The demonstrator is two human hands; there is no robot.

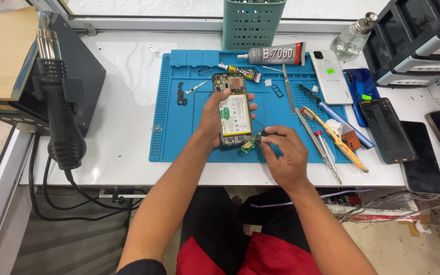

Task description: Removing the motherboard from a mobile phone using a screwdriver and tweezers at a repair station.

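Observation:
My left hand [211,118] grips an opened phone [232,109] with its back cover off, so the battery and circuit board show. It is held above the blue work mat [174,127]. My right hand [283,155] pinches a small green circuit board [251,142] at the phone's lower right corner. The board touches or sits just beside the phone's bottom edge.
On the mat lie glue tubes [276,54], tweezers [311,135], a screwdriver [327,158], a yellow-handled tool [334,137] and small parts [181,94]. Several phones [387,130] lie to the right. A hot-air gun [59,112] hangs at the left. A green basket [252,23] stands at the back.

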